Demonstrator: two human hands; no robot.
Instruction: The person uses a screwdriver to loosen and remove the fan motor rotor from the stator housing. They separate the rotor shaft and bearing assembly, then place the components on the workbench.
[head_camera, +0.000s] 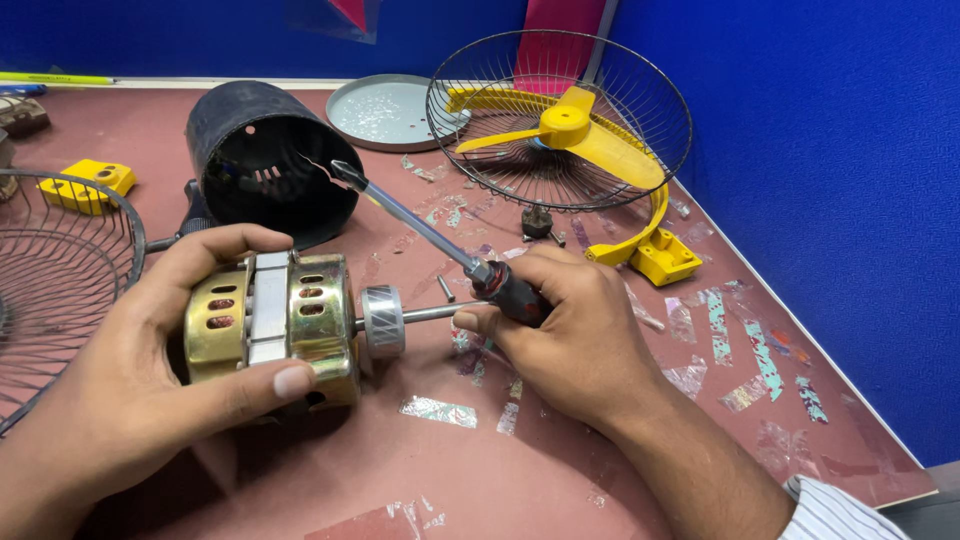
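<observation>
Your left hand (150, 350) wraps the brass-coloured motor (272, 325) near the tabletop's near edge, thumb across its front, fingers curled over the top, wrist coming in from the lower left. The motor lies on its side, shaft (435, 313) pointing right. Your right hand (565, 335) comes in from the lower right corner, fingers closed on a screwdriver (440, 245) whose tip angles up and left; its fingertips touch the shaft's end. A black housing (265, 160) sits behind the motor. A wire guard (560, 120) with a yellow blade (570, 130) lies by the far right edge, a yellow bracket (660, 255) just beside it.
</observation>
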